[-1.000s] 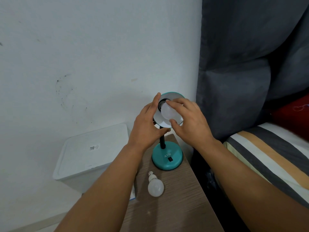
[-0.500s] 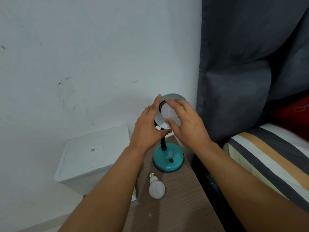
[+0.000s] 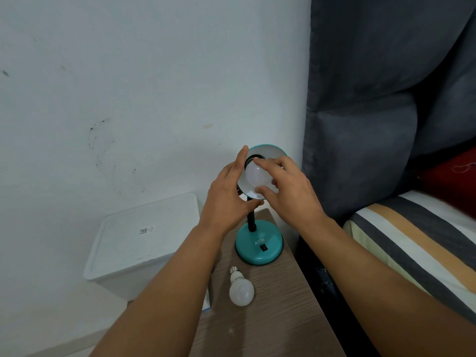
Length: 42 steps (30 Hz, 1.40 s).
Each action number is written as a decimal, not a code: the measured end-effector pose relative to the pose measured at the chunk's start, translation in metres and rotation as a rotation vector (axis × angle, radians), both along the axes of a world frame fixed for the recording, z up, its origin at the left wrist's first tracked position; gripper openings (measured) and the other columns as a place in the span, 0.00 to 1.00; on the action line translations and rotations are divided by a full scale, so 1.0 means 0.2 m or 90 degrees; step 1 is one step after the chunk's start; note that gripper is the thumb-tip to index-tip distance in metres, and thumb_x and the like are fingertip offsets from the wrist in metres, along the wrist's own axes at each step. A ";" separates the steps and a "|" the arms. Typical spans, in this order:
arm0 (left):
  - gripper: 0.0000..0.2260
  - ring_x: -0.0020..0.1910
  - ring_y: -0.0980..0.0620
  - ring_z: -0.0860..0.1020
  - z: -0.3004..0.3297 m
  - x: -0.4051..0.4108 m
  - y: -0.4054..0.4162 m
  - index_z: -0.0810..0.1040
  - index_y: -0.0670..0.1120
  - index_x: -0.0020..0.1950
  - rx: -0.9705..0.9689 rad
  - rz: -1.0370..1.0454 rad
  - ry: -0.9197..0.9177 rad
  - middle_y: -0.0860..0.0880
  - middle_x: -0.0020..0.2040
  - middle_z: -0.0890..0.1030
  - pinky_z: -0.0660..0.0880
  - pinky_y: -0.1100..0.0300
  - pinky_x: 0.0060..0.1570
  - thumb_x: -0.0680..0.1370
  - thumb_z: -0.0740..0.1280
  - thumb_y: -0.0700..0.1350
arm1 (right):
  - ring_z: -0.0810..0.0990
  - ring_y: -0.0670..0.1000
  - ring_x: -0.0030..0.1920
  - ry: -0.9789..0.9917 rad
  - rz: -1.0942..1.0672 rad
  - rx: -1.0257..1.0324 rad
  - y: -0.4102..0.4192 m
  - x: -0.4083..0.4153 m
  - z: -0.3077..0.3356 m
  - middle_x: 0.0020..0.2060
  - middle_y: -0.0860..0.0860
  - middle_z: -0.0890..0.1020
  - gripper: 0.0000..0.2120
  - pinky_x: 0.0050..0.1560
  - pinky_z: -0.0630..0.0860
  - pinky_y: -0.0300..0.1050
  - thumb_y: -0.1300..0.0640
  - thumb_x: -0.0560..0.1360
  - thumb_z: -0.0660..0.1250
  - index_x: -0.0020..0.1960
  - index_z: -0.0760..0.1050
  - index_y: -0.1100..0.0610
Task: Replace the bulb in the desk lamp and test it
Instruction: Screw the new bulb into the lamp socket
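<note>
A teal desk lamp stands on a narrow wooden bedside table (image 3: 273, 318), its round base (image 3: 258, 244) bearing a black switch and its shade (image 3: 268, 150) tilted toward me. My left hand (image 3: 226, 199) grips the shade's left rim. My right hand (image 3: 286, 189) holds a white bulb (image 3: 255, 176) that sits at the shade's socket, fingers wrapped around its globe. A second white bulb (image 3: 240, 289) lies loose on the table in front of the base, screw cap pointing away from me.
A white lidded plastic box (image 3: 144, 243) sits left of the table against the white wall. A grey padded headboard (image 3: 386, 99) and a bed with striped sheets (image 3: 417, 240) lie right. A small white box edge (image 3: 207, 302) pokes out under my left forearm.
My right hand's fingers have shifted around the bulb in the shade, with the thumb now lower on the globe. The left hand has stayed on the shade rim.
</note>
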<state>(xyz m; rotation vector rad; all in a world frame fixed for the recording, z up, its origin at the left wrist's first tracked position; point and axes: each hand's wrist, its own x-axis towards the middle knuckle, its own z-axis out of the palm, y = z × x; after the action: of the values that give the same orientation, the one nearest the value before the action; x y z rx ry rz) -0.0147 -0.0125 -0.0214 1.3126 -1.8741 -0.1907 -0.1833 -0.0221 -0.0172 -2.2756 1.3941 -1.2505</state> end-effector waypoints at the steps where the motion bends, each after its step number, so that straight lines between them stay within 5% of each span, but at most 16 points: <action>1: 0.49 0.60 0.55 0.75 0.00 0.00 0.00 0.54 0.57 0.82 0.000 0.000 0.001 0.53 0.65 0.76 0.79 0.52 0.57 0.69 0.80 0.53 | 0.78 0.51 0.53 0.002 0.000 -0.001 0.00 0.00 0.01 0.62 0.51 0.74 0.28 0.53 0.80 0.50 0.57 0.74 0.74 0.72 0.71 0.50; 15: 0.46 0.58 0.56 0.77 -0.01 0.00 -0.01 0.55 0.57 0.82 0.003 -0.003 0.027 0.53 0.63 0.77 0.78 0.54 0.56 0.70 0.79 0.52 | 0.76 0.53 0.58 -0.007 -0.041 -0.031 -0.01 0.03 0.02 0.64 0.51 0.74 0.31 0.54 0.78 0.49 0.47 0.70 0.76 0.69 0.68 0.52; 26: 0.47 0.60 0.54 0.76 -0.01 0.00 -0.01 0.54 0.57 0.82 0.002 -0.001 0.025 0.52 0.65 0.76 0.79 0.52 0.56 0.70 0.78 0.54 | 0.75 0.44 0.43 0.008 0.021 -0.005 -0.02 -0.02 0.00 0.67 0.49 0.70 0.30 0.50 0.81 0.50 0.55 0.74 0.71 0.74 0.67 0.49; 34: 0.47 0.59 0.56 0.76 -0.02 0.00 0.00 0.54 0.58 0.82 0.006 0.006 0.024 0.52 0.65 0.76 0.78 0.56 0.57 0.70 0.79 0.53 | 0.77 0.51 0.57 -0.043 -0.020 -0.020 -0.03 0.01 0.02 0.63 0.51 0.74 0.29 0.55 0.78 0.48 0.49 0.72 0.75 0.69 0.69 0.54; 42: 0.47 0.57 0.55 0.77 -0.02 0.00 0.00 0.53 0.59 0.81 0.015 -0.005 0.039 0.52 0.64 0.76 0.80 0.54 0.54 0.71 0.79 0.50 | 0.77 0.49 0.54 0.008 0.035 -0.013 -0.02 -0.02 -0.02 0.70 0.50 0.68 0.30 0.52 0.81 0.49 0.50 0.75 0.71 0.74 0.66 0.46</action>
<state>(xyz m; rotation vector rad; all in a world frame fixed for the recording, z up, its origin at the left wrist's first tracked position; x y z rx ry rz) -0.0146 -0.0132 -0.0251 1.3008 -1.8305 -0.2557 -0.1881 -0.0269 -0.0205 -2.3235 1.3192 -1.2416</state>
